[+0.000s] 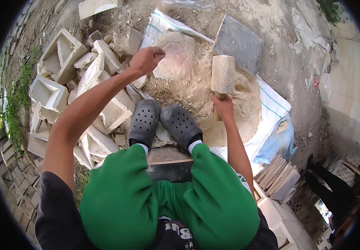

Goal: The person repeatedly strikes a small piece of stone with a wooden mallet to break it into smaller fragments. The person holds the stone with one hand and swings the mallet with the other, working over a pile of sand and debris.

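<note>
My right hand (225,106) is wrapped round the short handle of a mallet (223,74), whose thick, pale, dusty head points away from me. The mallet is held over crushed beige powder (244,112). To the left, my left hand (148,60) is raised with its fingers curled together; whatever they may hold is hidden. It hovers by the left side of a flat, dust-covered slab (180,52). Powder and crumbs lie round this slab on a white woven sack (273,100) with blue-green stripes.
Broken white, box-shaped pieces (105,104) are heaped at the left. A dark square slab (239,43) lies at the far right of the powder. My grey clogs (180,125) stand at its near edge. Stacked tiles (277,175) and blue sheeting (277,141) are at the right.
</note>
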Action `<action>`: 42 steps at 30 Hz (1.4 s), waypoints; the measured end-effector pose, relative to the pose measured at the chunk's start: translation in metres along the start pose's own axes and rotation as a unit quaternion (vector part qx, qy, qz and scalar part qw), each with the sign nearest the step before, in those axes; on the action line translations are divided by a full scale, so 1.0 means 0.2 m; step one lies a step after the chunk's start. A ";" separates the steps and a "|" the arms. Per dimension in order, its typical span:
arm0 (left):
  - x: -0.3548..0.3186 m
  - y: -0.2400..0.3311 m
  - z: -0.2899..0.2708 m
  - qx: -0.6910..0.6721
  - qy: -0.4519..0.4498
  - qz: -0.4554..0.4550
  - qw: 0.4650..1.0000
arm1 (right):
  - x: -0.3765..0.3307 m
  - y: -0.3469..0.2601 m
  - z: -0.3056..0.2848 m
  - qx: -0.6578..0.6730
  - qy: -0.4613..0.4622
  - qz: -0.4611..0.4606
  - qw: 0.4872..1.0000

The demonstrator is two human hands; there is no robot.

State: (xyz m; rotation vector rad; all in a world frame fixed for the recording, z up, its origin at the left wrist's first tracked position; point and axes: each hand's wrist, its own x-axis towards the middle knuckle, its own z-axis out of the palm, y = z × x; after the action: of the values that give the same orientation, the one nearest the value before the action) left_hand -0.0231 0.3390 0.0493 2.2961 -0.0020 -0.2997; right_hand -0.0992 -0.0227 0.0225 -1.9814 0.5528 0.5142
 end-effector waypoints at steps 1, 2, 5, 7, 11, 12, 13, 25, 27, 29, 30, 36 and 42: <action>-0.01 -0.03 0.07 -0.015 0.030 -0.008 0.999 | 0.00 0.02 0.00 0.018 0.001 0.002 1.000; -0.02 -0.03 0.11 -0.020 0.044 0.001 0.999 | 0.00 0.03 0.00 0.037 0.000 0.006 0.999; -0.03 -0.06 0.23 -0.028 0.101 0.040 0.994 | -0.02 0.00 0.05 0.015 0.043 0.017 0.999; -0.04 -0.08 0.28 -0.014 0.148 0.057 0.987 | -0.05 -0.01 0.10 0.030 0.055 0.017 0.998; -0.06 -0.11 0.36 -0.062 0.244 0.051 0.966 | -0.11 -0.06 0.13 -0.031 0.059 0.007 0.998; -0.06 -0.12 0.38 -0.079 0.270 0.048 0.958 | -0.11 -0.08 0.14 -0.048 0.048 -0.016 0.998; -0.06 -0.13 0.39 -0.099 0.260 0.047 0.959 | -0.13 -0.10 0.15 -0.062 0.038 -0.038 0.997; -0.18 -0.13 0.33 0.071 0.306 0.081 0.946 | 0.01 -0.45 0.54 -0.184 -0.067 -0.200 0.960; -0.19 -0.14 0.33 0.062 0.313 0.080 0.944 | 0.02 -0.44 0.56 -0.199 -0.066 -0.215 0.954; -0.21 -0.15 0.33 0.058 0.310 0.083 0.945 | -0.02 -0.49 0.56 -0.211 -0.070 -0.216 0.951; -0.21 -0.16 0.32 0.056 0.308 0.085 0.946 | -0.01 -0.50 0.57 -0.221 -0.071 -0.218 0.948; -0.19 -0.16 0.37 0.045 0.290 0.080 0.953 | 0.06 -0.49 0.61 -0.222 -0.058 -0.192 0.954; -0.23 -0.16 0.35 0.049 0.292 0.056 0.954 | -0.10 -0.71 0.56 -0.162 -0.080 -0.151 0.972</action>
State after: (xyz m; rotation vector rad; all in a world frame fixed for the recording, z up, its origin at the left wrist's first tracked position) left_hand -0.0860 0.3140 -0.0110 2.3891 0.1548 0.4534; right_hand -0.0475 0.1396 0.0848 -2.2554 0.0635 0.5942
